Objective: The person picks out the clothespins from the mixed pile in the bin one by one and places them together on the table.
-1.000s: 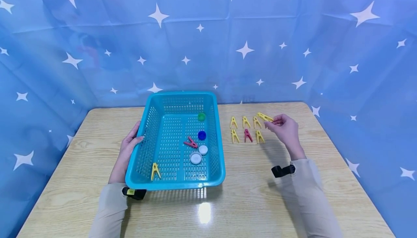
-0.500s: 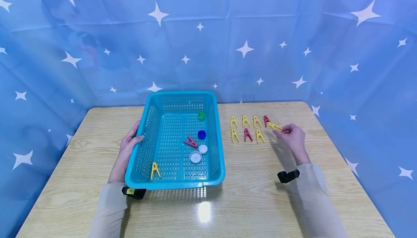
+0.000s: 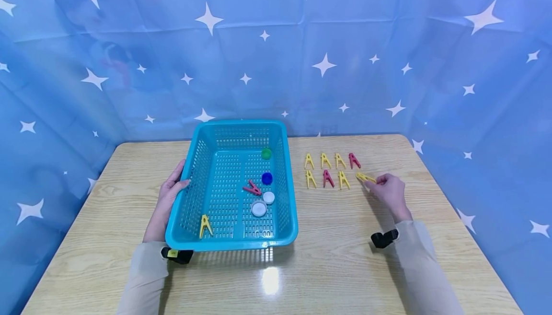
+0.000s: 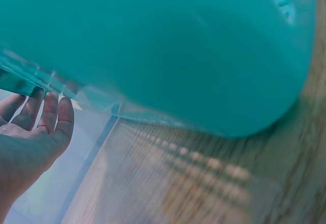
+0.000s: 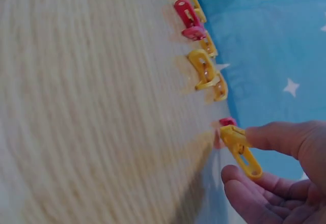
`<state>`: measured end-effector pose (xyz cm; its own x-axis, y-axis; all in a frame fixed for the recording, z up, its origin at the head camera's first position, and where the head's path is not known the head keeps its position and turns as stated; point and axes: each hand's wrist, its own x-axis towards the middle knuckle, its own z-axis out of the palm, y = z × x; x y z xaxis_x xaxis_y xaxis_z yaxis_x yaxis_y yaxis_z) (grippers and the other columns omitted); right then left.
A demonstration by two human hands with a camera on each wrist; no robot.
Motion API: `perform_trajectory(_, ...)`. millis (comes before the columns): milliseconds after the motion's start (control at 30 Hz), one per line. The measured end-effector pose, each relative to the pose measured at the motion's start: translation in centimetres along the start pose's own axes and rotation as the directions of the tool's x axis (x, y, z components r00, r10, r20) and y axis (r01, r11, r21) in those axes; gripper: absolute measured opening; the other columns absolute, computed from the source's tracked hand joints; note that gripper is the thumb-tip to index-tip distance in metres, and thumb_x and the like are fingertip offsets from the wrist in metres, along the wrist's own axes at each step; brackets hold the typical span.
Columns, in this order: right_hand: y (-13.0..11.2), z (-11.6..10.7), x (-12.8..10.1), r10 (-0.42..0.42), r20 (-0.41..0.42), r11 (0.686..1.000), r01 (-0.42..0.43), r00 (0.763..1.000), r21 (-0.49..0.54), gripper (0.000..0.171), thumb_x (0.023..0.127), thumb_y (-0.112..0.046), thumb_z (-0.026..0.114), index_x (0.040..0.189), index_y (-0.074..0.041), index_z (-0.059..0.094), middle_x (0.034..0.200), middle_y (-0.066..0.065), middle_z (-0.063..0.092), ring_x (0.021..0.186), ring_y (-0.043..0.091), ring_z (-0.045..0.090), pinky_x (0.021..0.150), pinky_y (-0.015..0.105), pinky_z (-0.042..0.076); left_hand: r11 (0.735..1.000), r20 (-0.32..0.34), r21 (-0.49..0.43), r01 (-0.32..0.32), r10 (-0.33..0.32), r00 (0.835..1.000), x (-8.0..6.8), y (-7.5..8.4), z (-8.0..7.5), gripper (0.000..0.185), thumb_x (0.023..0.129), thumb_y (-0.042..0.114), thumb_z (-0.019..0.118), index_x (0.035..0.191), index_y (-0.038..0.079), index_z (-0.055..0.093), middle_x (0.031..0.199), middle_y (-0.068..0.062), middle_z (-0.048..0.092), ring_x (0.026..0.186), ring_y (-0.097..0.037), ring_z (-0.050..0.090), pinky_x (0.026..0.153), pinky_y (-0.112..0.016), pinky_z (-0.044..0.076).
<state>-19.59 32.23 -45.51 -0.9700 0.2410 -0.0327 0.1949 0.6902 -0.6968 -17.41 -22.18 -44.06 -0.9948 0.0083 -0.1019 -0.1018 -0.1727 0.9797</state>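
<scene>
My left hand [image 3: 169, 195] grips the left side of a blue plastic basket [image 3: 233, 246], the thumb over its rim. In the left wrist view, the fingers [image 4: 49, 112] touch the basket's outer side [image 4: 178, 56]. Inside lie a yellow clothespin [image 3: 205, 226] and a red clothespin [image 3: 252, 188]. My right hand [image 3: 391, 192] pinches another yellow clothespin [image 3: 365, 177] between thumb and fingers, close over the table at the right end of the front row. That row holds yellow, red [image 3: 328, 179] and yellow clothespins. Behind it stand three yellow ones and a red clothespin [image 3: 354, 160].
Also in the basket are a green cap [image 3: 266, 154], a blue cap [image 3: 267, 178], a small white cap [image 3: 269, 197] and a larger white cap [image 3: 258, 208]. A blue star-patterned curtain [image 3: 276, 56] hangs behind the wooden table [image 3: 327, 257].
My right hand has moved toward me and slightly right with its yellow clothespin, from the back row to the front row's end. The back row's red clothespin came into sight. My left hand stays put.
</scene>
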Motion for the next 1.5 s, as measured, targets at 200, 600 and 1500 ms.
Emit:
perform_trajectory(200,0.6,0.4,0.3,0.004,0.046,0.998,-0.002,0.999,-0.057,0.031,0.085,-0.023,0.067,0.089,0.005,0.056,0.068,0.009,0.064,0.058,0.012,0.054,0.049,0.023,0.041,1.000,-0.001,-0.003,0.006,-0.006,1.000,0.0,0.0,0.0,0.059,0.098,0.010,0.045,0.151,0.017,0.019,0.157,0.000,0.015,0.142,-0.023,0.016,0.110,-0.042,0.024)
perform_trajectory(600,0.3,1.0,0.4,0.027,0.121,0.990,-0.009,0.992,-0.143,0.032,0.081,-0.026,0.071,0.081,0.001,0.055,0.064,0.006,0.057,0.055,0.014,0.051,0.051,0.026,0.041,1.000,0.002,-0.019,0.007,-0.007,1.000,-0.1,0.0,0.0,0.057,0.099,0.007,0.042,0.151,0.015,0.019,0.157,-0.001,0.015,0.141,-0.024,0.017,0.110,-0.042,0.024)
perform_trajectory(1500,-0.9,1.1,0.3,0.024,0.133,0.992,-0.007,0.991,-0.128,0.033,0.085,-0.029,0.068,0.076,0.000,0.054,0.062,0.007,0.058,0.053,0.015,0.052,0.050,0.028,0.040,0.999,0.025,-0.053,-0.005,0.007,1.000,-0.3,0.0,-0.1,0.058,0.099,0.012,0.045,0.151,0.018,0.019,0.157,0.000,0.014,0.142,-0.025,0.016,0.106,-0.036,0.030)
